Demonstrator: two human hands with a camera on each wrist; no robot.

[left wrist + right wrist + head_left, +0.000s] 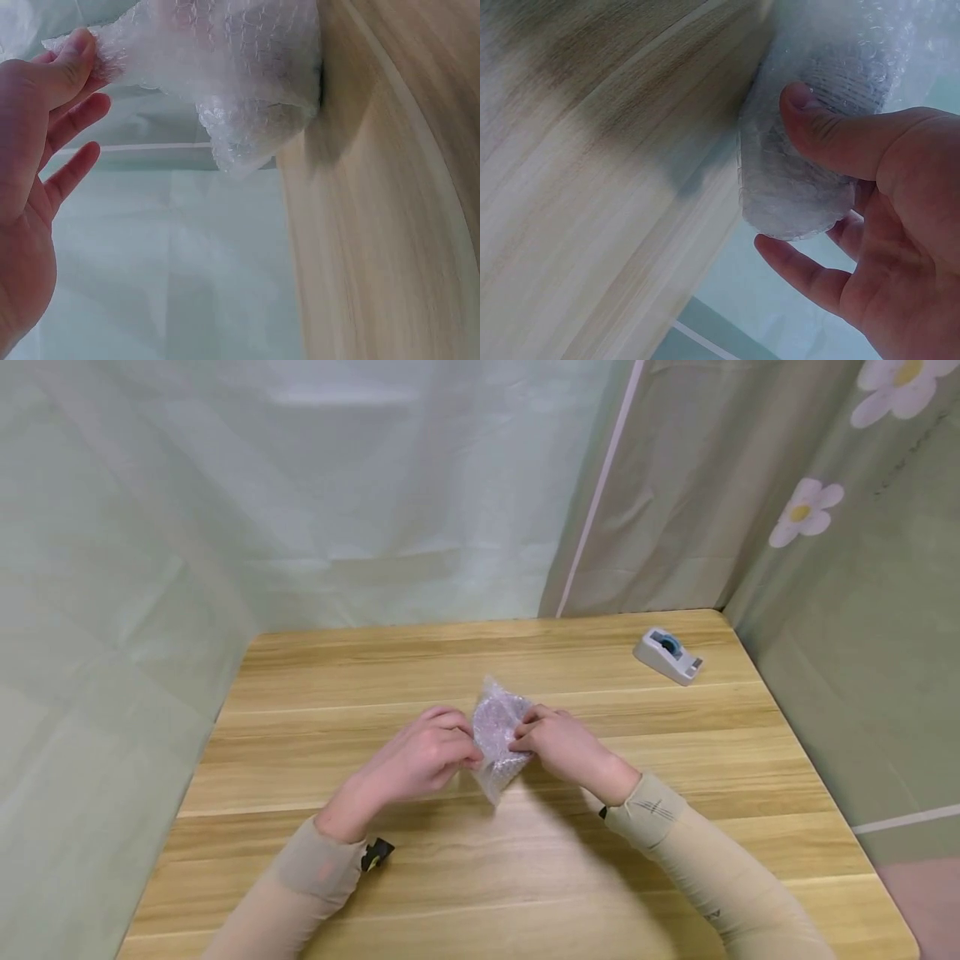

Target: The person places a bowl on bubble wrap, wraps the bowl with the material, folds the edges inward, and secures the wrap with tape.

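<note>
A sheet of clear bubble wrap [497, 727] is folded around an object on the table between both hands; the wrap blurs what is inside. In the left wrist view, my left hand [37, 150] pinches a loose corner of the bubble wrap [247, 67] between thumb and forefinger, its other fingers spread apart. From the other side my right hand [566, 743] grips the wrapped bundle. The right wrist view shows its thumb lying across the bubble wrap [787, 187] and other fingers behind it. Faint printed lines show through there.
A grey tape dispenser [667, 655] with a blue roll stands at the table's back right. The wooden table [315, 677] meets pale curtains [412, 527] at the back and sides. A small black item [377, 854] shows beside the left cuff.
</note>
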